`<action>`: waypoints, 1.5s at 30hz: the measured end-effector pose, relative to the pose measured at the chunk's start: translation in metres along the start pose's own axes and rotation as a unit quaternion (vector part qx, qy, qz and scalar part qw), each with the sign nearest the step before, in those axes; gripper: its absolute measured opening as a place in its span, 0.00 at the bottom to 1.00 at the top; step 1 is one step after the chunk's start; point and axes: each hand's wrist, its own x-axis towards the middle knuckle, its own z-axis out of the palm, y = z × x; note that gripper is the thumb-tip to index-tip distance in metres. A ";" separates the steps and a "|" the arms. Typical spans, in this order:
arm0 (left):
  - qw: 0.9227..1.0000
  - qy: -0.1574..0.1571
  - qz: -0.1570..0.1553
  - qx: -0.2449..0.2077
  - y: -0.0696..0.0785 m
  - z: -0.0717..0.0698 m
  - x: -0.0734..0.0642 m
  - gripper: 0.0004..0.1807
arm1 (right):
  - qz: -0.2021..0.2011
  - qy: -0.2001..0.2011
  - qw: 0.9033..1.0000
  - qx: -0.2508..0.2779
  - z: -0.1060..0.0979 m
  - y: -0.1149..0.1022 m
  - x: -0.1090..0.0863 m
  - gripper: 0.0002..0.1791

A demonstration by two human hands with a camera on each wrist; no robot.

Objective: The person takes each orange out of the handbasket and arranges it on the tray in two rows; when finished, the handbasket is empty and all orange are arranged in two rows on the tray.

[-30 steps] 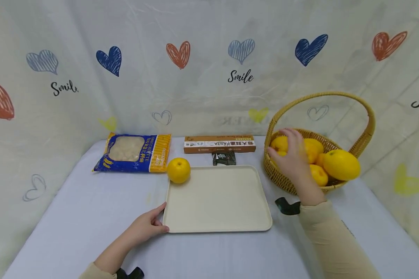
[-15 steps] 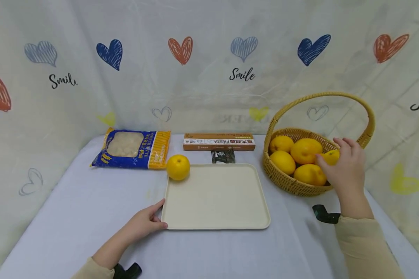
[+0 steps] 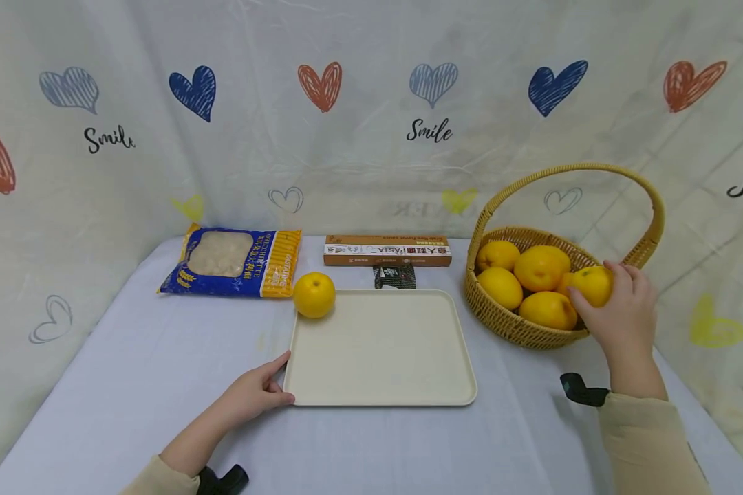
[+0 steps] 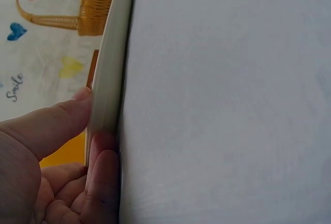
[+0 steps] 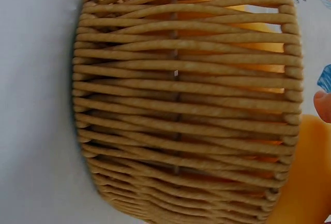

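Observation:
In the head view my left hand (image 3: 252, 395) holds the near left corner of a cream rectangular tray (image 3: 380, 357). The left wrist view has its thumb (image 4: 62, 118) at the tray rim (image 4: 108, 63), with bent fingers lower along the side. A round yellow fruit (image 3: 314, 295) sits on the tray's far left corner. At the right, my right hand (image 3: 625, 320) grips a yellow fruit (image 3: 593, 284) on top of the wicker basket (image 3: 514, 330), thumb on its left and fingers on its far right side. In the right wrist view the basket wall (image 5: 181, 100) hides most of this grasp.
More yellow fruits (image 3: 500, 287) fill the basket, whose tall handle (image 3: 569, 167) arches above. Behind the tray lie a blue and yellow pasta bag (image 3: 232, 262), a long pasta box (image 3: 386, 251) and a small black packet (image 3: 395, 277). A heart-printed sheet (image 3: 371, 158) hangs behind.
My right hand has moved right across the basket, from the left-hand fruits to the fruit at the right, and now grips it. The left hand keeps its place on the tray.

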 end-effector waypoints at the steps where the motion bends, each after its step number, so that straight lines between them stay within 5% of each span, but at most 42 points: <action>1: 1.000 0.000 0.000 -0.001 0.000 0.000 0.000 0.47 | 0.003 -0.002 1.000 -0.001 0.001 0.002 -0.001 0.39; 25: 1.000 -0.003 0.001 0.000 -0.002 0.000 0.001 0.48 | 0.031 0.023 0.999 0.013 0.001 -0.005 -0.002 0.38; 32: 1.000 -0.006 0.001 -0.004 -0.001 -0.001 0.000 0.48 | -0.001 0.056 0.997 0.061 0.000 -0.034 -0.004 0.40; 39: 1.000 -0.008 -0.001 -0.006 0.000 -0.001 0.000 0.47 | -0.033 0.048 0.992 0.110 0.010 -0.064 -0.011 0.46; 45: 1.000 -0.007 -0.003 -0.008 0.002 -0.001 -0.001 0.47 | -0.100 0.032 0.983 0.148 0.030 -0.087 -0.016 0.41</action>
